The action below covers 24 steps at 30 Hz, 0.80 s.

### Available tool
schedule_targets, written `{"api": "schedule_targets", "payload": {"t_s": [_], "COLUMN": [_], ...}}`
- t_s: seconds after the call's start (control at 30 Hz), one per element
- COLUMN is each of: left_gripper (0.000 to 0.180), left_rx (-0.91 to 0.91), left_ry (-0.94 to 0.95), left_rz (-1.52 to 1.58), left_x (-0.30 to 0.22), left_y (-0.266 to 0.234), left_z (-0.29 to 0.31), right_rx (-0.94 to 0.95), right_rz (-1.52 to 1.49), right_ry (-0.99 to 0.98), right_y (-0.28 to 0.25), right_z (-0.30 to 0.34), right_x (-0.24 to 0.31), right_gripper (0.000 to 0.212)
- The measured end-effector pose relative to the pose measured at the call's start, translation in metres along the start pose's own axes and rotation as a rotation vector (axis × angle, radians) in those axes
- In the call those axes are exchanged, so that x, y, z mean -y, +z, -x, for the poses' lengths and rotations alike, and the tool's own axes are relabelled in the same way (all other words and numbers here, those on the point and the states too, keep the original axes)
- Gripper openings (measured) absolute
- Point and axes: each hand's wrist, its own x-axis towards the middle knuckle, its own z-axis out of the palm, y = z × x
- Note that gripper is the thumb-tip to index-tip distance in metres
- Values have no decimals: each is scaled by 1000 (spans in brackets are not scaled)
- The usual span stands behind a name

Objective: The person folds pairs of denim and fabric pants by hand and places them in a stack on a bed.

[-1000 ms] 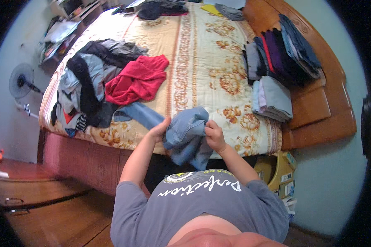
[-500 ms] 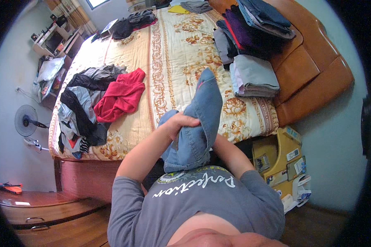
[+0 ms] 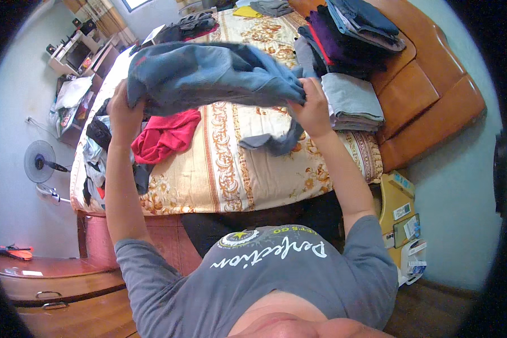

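A blue denim garment (image 3: 208,73) is stretched sideways in the air above the bed, between my two raised hands. My left hand (image 3: 125,110) grips its left end, fingers partly hidden by the cloth. At the other end my right hand (image 3: 312,110) pinches the fabric between thumb and fingers. A narrow sleeve or leg of the garment hangs below my right hand, over the patterned quilt (image 3: 225,163). Whether it is trousers or a shirt I cannot tell. Below the left half of the garment lies a crumpled red garment (image 3: 169,135).
Rumpled dark and grey clothes (image 3: 96,152) lie at the bed's left side. Folded light clothes (image 3: 352,98) and a dark folded stack (image 3: 349,48) stand on the right, beside the brown headboard (image 3: 428,84). A fan (image 3: 39,161) stands left; a yellow shelf unit (image 3: 397,197) stands right.
Both hands have moved up and far apart. The blue garment, bunched upright near my chest before, is now spread sideways over the bed, with one part dangling on the right.
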Motion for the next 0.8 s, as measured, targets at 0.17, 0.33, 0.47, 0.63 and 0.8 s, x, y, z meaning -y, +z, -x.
{"api": "schedule_targets", "payload": {"t_s": [0.17, 0.33, 0.47, 0.63, 0.8], "left_gripper": [38, 33, 22, 20, 4], "left_rx": [-8, 699, 792, 798, 709], "left_ry": [456, 342, -62, -331, -102], "left_rz": [-311, -467, -448, -625, -620], "left_x": [70, 94, 110, 102, 144], "left_y": [-18, 10, 31, 23, 18], "left_z": [99, 265, 390, 417, 383], "right_rx": [76, 386, 782, 785, 818], "right_rz": [74, 145, 452, 526, 873], "right_ry": [71, 382, 456, 732, 311], "right_y": [64, 113, 96, 83, 87], "right_z": [55, 221, 283, 252, 217], "right_x": [-28, -76, -56, -55, -88], "right_gripper": [49, 50, 59, 61, 62]}}
